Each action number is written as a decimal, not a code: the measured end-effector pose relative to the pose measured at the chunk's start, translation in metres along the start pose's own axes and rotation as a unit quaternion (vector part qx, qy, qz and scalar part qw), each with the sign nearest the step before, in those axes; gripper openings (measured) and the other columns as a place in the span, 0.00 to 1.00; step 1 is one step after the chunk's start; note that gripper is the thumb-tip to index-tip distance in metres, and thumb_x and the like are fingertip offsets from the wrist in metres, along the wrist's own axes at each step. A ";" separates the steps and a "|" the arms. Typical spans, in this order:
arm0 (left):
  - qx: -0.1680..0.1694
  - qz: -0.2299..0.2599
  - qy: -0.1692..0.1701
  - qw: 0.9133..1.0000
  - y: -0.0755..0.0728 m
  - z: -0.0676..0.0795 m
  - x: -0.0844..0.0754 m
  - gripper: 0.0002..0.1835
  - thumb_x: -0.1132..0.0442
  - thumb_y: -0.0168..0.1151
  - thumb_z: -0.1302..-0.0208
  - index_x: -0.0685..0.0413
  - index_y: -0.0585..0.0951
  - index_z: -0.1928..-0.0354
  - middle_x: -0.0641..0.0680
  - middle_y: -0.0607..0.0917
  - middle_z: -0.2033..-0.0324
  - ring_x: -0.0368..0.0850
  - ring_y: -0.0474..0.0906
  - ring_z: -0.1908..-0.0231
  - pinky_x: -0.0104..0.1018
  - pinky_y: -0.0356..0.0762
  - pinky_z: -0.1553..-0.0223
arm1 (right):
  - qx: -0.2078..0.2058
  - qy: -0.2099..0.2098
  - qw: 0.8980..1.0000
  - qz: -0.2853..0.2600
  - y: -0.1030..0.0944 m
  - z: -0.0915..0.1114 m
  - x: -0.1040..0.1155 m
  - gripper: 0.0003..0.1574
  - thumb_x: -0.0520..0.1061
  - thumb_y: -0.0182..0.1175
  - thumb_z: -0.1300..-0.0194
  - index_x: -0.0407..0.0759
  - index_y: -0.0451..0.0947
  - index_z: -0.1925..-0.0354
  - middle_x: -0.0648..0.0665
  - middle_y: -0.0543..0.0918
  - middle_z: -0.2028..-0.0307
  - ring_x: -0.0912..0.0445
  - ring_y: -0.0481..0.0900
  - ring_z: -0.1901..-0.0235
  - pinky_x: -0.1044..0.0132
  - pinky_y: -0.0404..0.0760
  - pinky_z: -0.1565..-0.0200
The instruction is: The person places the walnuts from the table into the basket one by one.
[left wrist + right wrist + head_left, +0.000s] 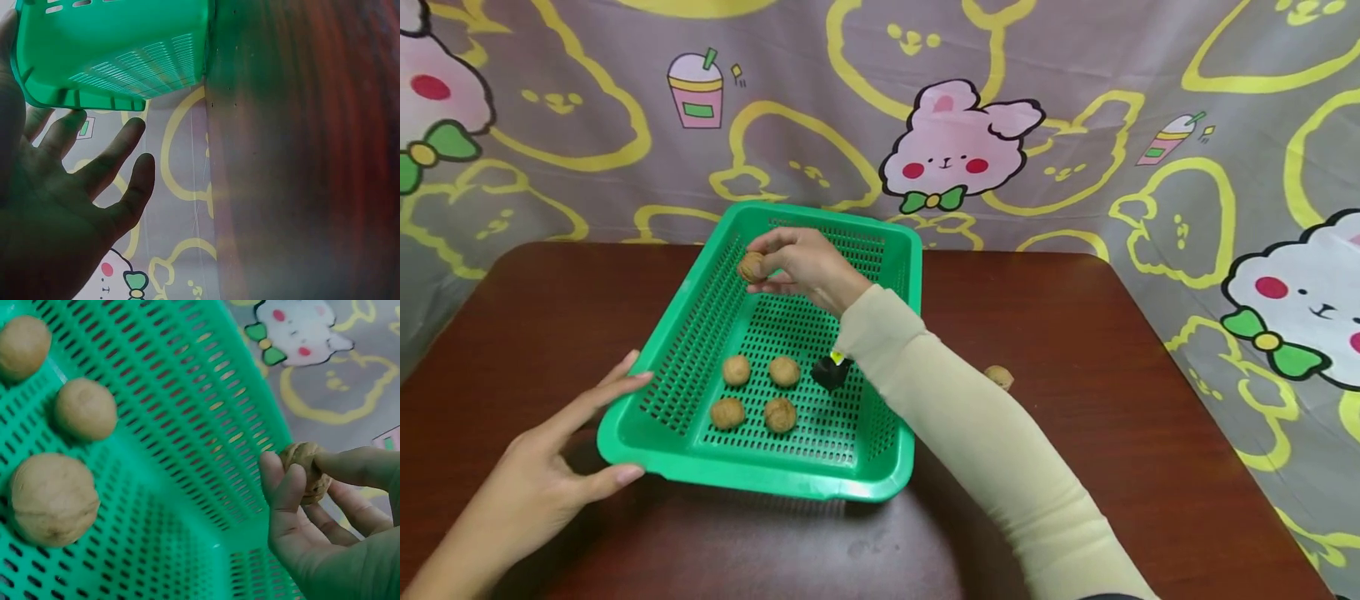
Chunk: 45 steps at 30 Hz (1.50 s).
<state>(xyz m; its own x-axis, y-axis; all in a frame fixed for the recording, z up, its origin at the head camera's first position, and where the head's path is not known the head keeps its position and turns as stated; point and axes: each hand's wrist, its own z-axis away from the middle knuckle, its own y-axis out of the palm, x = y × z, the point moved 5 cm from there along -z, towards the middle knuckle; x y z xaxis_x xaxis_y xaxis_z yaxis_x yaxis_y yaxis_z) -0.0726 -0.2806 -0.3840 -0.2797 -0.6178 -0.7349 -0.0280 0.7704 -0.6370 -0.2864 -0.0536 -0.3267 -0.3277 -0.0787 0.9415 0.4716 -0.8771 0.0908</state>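
Note:
My right hand (pixel 805 265) pinches a walnut (pixel 751 267) between thumb and fingers, above the far left part of a green perforated basket (pixel 752 477). The right wrist view shows this held walnut (pixel 305 469) near the basket's wall. Several walnuts (pixel 780 414) lie on the basket floor toward its near left side. My left hand (pixel 553 454) is at the basket's near left corner, fingers spread and fairly straight, fingertips at the rim. In the left wrist view, the left hand (pixel 69 181) is beside and below the basket's rim.
Another walnut (pixel 999 377) sits on the brown table (pixel 1075 333) right of the basket, partly hidden by my right sleeve (pixel 992 425). A small black object (pixel 831 372) shows beside that sleeve. A patterned cloth (pixel 820 108) hangs behind the table and along its right side.

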 end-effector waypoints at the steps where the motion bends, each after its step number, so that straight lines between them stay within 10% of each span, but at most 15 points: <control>1: 0.002 0.001 0.001 1.000 0.000 0.000 0.000 0.52 0.71 0.83 0.52 0.44 0.70 0.23 0.42 0.60 0.18 0.12 0.68 0.40 0.10 0.61 0.49 | -0.006 0.013 1.000 0.000 -0.001 -0.002 -0.003 0.24 0.30 0.59 0.27 0.34 0.76 0.34 0.44 0.84 0.54 0.50 0.88 0.68 0.64 0.86 0.57; 45: -0.001 -0.006 -0.007 1.000 0.001 0.000 0.000 0.52 0.69 0.83 0.51 0.42 0.69 0.22 0.38 0.59 0.18 0.11 0.65 0.41 0.10 0.56 0.49 | 0.090 0.112 0.976 0.162 0.011 -0.019 -0.050 0.18 0.28 0.59 0.28 0.39 0.83 0.45 0.43 0.84 0.53 0.43 0.91 0.60 0.48 0.84 0.41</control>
<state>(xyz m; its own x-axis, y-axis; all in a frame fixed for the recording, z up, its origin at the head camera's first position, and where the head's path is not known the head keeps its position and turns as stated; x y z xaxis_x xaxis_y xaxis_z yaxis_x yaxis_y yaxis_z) -0.0725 -0.2796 -0.3847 -0.2662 -0.6297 -0.7298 -0.0334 0.7627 -0.6459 -0.2803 -0.0684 -0.3787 -0.2990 -0.4569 0.8378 0.7103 -0.6929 -0.1244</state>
